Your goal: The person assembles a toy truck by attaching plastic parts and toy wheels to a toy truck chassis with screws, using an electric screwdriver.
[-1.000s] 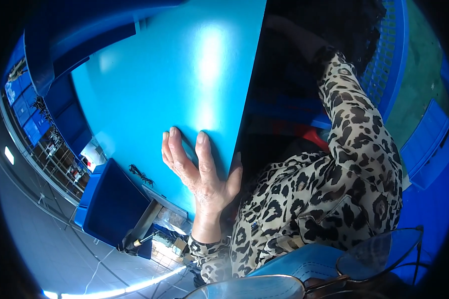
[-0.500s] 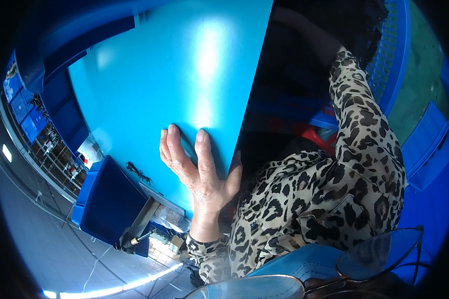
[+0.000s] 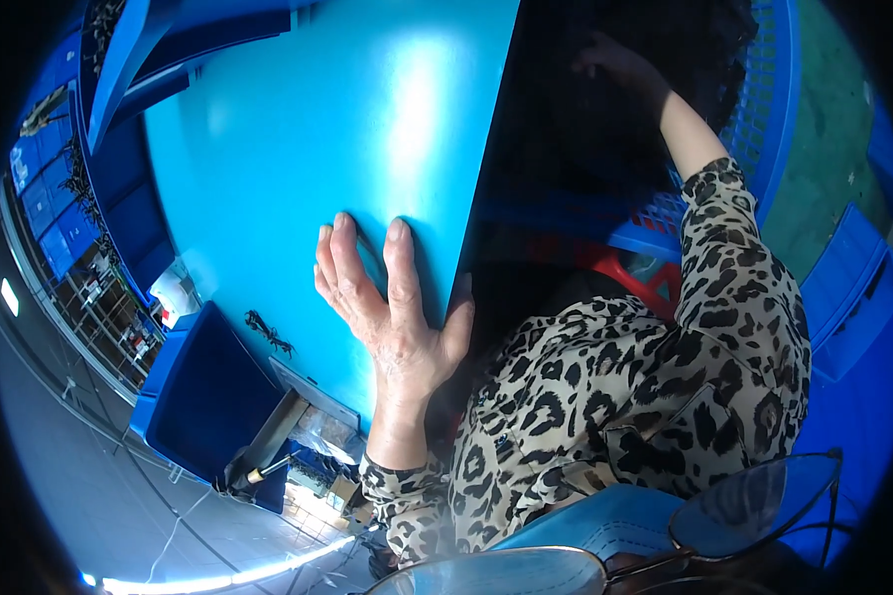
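My left hand [image 3: 392, 312] lies on the glossy blue tabletop [image 3: 278, 188] near its right edge, fingers spread. Its thumb reaches that edge, and I see nothing held. To the right of the table, my right hand [image 3: 613, 61] is stretched out over a very dark area. Shadow blurs its fingers, so their grip is unclear. Close by stands a blue lattice-sided basket [image 3: 776, 129]; a black mass at its inner side is too dark to make out. A small bunch of thin black pieces [image 3: 268, 332] rests on the table left of my left hand.
A dark blue bin [image 3: 213, 397] is at the table's left edge, with a wooden-handled tool [image 3: 260, 474] beside it. Something red [image 3: 637, 278] shows beside my body. More blue bins [image 3: 843, 297] line the right over a green floor [image 3: 831, 159].
My right hand and forearm have drawn back toward me and come more into view. My left hand stays spread on the tabletop, and the view has shifted slightly.
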Available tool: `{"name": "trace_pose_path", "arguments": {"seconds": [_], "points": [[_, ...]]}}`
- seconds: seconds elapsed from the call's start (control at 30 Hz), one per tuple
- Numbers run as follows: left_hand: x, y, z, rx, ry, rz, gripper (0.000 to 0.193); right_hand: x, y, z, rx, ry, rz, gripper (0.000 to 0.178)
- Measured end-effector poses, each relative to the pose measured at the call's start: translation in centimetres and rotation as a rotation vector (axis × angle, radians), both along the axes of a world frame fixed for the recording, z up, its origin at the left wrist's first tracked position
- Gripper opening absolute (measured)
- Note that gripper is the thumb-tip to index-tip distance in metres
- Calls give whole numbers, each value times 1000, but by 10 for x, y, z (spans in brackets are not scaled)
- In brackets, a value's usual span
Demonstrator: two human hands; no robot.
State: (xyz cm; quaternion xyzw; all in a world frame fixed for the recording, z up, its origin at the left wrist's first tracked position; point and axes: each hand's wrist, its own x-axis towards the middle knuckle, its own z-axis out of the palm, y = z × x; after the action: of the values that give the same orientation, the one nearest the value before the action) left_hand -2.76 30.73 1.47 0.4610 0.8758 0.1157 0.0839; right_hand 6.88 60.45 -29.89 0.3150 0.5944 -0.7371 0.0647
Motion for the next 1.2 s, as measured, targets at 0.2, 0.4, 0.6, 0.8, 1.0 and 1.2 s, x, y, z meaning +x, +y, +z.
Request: {"name": "trace_pose_path", "arguments": {"seconds": [0.2, 0.4, 0.6, 0.8, 1.0, 1.2], "points": [[-1, -12, -2, 40, 10, 1, 77, 23, -17, 20, -74, 101, -206, 33], [3, -12, -3, -17, 119, -8, 75, 47, -9, 60, -91, 112, -285, 34], [-2, -22, -24, 40, 163, -33, 71, 86, 1, 68, -54, 210, -299, 14], [-15, -31, -54, 57, 257, -42, 67, 120, -1, 105, -148, 333, -412, 8], [-34, -36, -96, 169, 319, -37, 56, 142, -4, 140, -339, 569, -456, 14], [-44, -63, -134, 568, 144, 61, 38, 132, -56, 209, -406, 620, -495, 7]]}}
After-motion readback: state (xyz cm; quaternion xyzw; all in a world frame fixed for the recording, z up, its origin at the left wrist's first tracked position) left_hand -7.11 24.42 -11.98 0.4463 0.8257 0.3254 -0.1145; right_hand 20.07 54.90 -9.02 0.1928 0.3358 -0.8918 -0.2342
